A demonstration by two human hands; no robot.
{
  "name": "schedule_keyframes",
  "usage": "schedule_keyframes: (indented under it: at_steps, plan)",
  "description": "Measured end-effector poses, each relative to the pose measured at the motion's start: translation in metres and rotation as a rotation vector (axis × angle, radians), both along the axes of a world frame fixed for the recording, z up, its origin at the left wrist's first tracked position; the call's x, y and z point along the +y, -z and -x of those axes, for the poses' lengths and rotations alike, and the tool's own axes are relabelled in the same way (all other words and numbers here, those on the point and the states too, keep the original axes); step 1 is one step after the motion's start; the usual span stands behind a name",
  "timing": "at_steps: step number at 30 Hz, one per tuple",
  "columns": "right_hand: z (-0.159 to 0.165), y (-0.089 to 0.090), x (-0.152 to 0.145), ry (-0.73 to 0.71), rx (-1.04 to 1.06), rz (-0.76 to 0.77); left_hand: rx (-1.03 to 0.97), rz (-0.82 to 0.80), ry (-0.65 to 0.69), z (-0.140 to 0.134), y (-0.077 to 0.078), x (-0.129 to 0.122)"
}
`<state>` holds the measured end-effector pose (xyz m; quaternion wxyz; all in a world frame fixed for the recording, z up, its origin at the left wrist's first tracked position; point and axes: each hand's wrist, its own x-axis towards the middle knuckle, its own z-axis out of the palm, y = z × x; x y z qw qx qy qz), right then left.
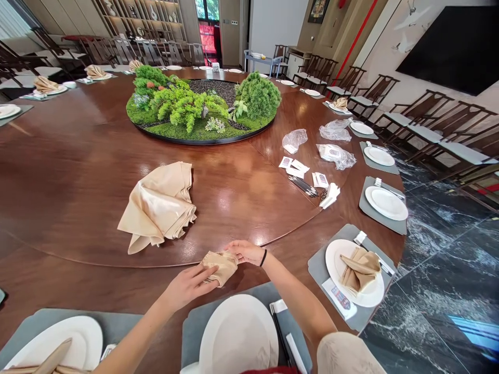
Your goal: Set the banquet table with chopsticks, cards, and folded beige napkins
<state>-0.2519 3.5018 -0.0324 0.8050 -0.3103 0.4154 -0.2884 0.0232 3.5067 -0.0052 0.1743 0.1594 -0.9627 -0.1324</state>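
Note:
A beige cloth napkin [223,267], gathered into a small folded bundle, is between my hands just beyond the nearest place setting. My left hand [191,284] grips its left side with the fingers laid over the top; the thumb is mostly hidden. At its right end, my right hand [246,252] pinches the folds and wears a black band at the wrist. Below the hands sits a white plate [238,332] on a grey placemat [194,323]. Farther off to the left lies a loose pile of beige napkins [159,205].
A round planted centrepiece [206,117] stands mid-table. To the right lie plastic bags [336,155], white packets [320,179] and dark chopsticks [303,186]. A folded napkin [359,270] rests on the right-hand plate [336,254]. Chairs [429,124] line the right wall.

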Motion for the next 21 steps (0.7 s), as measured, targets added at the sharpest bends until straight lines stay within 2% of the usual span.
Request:
schedule_keyframes:
  at_steps: [3,7,12,14,16,19,21]
  plan:
    - [-0.001,0.0,0.005,0.027,0.011,0.081,0.025,0.02,0.002,0.002,-0.004,0.002]
    - [-0.002,-0.006,0.01,0.089,-0.119,0.09,0.046,0.05,-0.033,-0.001,-0.009,0.0]
    - [-0.012,-0.01,0.017,0.299,-0.259,0.209,0.155,-0.019,-0.171,-0.004,-0.003,-0.002]
    - [-0.014,-0.006,0.015,0.376,-0.244,0.255,0.236,-0.14,-0.287,-0.001,0.0,0.0]
    - [-0.014,-0.002,0.012,0.472,-0.135,0.319,0.35,-0.33,-0.483,0.005,0.001,0.003]
    - [-0.014,-0.007,0.012,0.649,0.209,0.531,0.575,-0.752,-0.746,0.018,0.0,0.003]
    - [-0.019,-0.016,0.018,0.614,0.496,0.768,0.706,-1.01,-0.801,0.027,-0.002,0.0]
